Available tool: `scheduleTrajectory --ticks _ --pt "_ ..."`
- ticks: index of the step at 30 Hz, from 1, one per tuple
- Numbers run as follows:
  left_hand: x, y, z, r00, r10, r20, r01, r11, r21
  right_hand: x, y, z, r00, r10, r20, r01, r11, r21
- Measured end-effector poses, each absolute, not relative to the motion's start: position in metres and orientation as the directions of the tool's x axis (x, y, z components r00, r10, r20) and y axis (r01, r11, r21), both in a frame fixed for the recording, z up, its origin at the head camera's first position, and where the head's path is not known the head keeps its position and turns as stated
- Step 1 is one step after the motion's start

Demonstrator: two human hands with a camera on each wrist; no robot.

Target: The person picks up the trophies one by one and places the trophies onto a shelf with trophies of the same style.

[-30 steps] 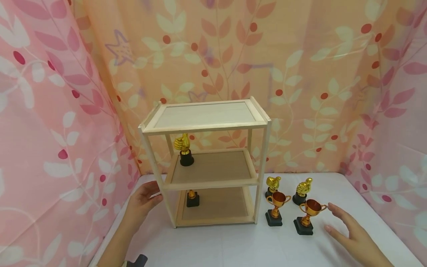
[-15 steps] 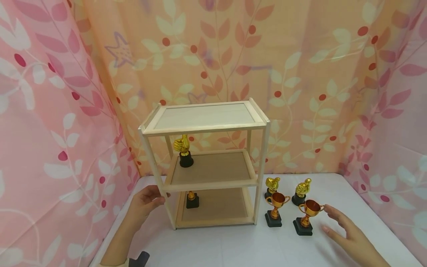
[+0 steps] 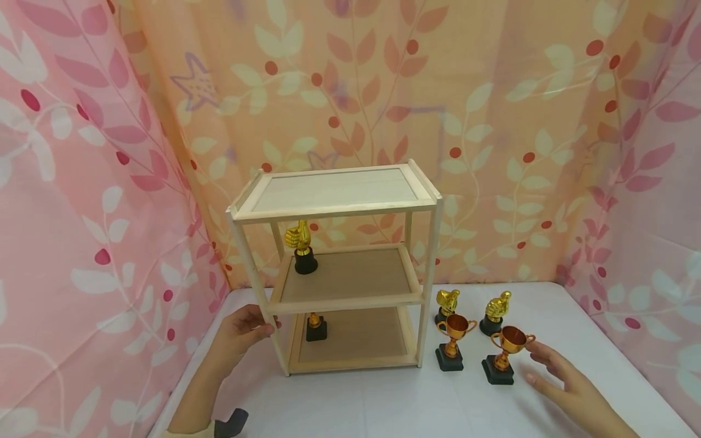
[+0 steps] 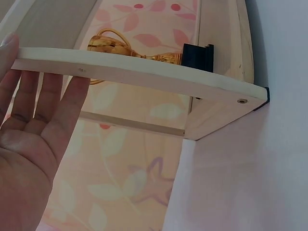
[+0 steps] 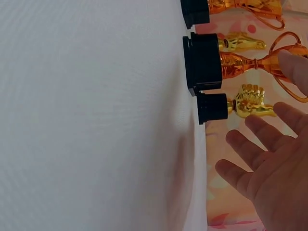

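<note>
A three-tier wooden shelf (image 3: 345,302) stands on the table. My left hand (image 3: 240,337) holds its front left post (image 4: 134,70), thumb on one side and fingers reaching behind. A gold thumbs-up trophy (image 3: 301,248) is on the middle tier; a trophy cup (image 3: 316,327), partly hidden, sits on the bottom tier. Right of the shelf, two trophy cups with black bases stand in front, the left one (image 3: 453,342) and the right one (image 3: 505,353). Behind them are two thumbs-up trophies, left (image 3: 447,304) and right (image 3: 495,313). My right hand (image 3: 569,386), fingers spread, is beside the right cup's handle.
A white cloth (image 3: 383,401) covers the table. Floral curtains enclose it at the back (image 3: 493,91), left (image 3: 109,213) and right (image 3: 657,243).
My right hand has come slightly left, closer to the right trophy cup. My left hand has moved in against the shelf post, its fingertips now showing past it. The trophies have stayed put.
</note>
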State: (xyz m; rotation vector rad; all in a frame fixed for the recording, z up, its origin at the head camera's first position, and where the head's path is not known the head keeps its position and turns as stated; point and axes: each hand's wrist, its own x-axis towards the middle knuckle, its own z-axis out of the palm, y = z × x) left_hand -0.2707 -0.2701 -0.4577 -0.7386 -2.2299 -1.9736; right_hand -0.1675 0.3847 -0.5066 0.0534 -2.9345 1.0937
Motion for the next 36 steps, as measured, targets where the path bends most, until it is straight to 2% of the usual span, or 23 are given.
scheduleTrajectory --ticks 4,11,17,27,31,36 --pt "-0.272 -0.271 -0.457 -0.869 0.319 0.379 0.415 0.053 0.908 -0.172 0.384 -0.508 -0.997 -0.029 -0.07 0.025 0.742 -0.67" --pt "-0.273 -0.272 -0.451 -0.864 0.369 0.342 0.399 0.09 0.913 -0.175 0.385 -0.512 -0.998 -0.062 -0.009 -0.04 0.747 -0.663" --pt "-0.276 -0.273 -0.447 -0.858 0.408 0.311 0.386 0.114 0.915 -0.179 0.386 -0.515 -0.994 -0.105 -0.017 -0.063 0.714 -0.697" --pt "-0.274 -0.273 -0.447 -0.861 0.408 0.305 0.373 0.097 0.923 -0.185 0.383 -0.524 -0.989 -0.108 0.097 -0.145 0.725 -0.673" --pt "-0.273 -0.273 -0.45 -0.858 0.408 0.312 0.373 0.078 0.924 -0.187 0.385 -0.526 -0.99 -0.111 0.086 -0.14 0.728 -0.671" --pt "-0.275 -0.273 -0.456 -0.86 0.402 0.314 0.362 0.048 0.931 -0.19 0.386 -0.526 -0.994 -0.112 0.016 -0.094 0.743 -0.663"
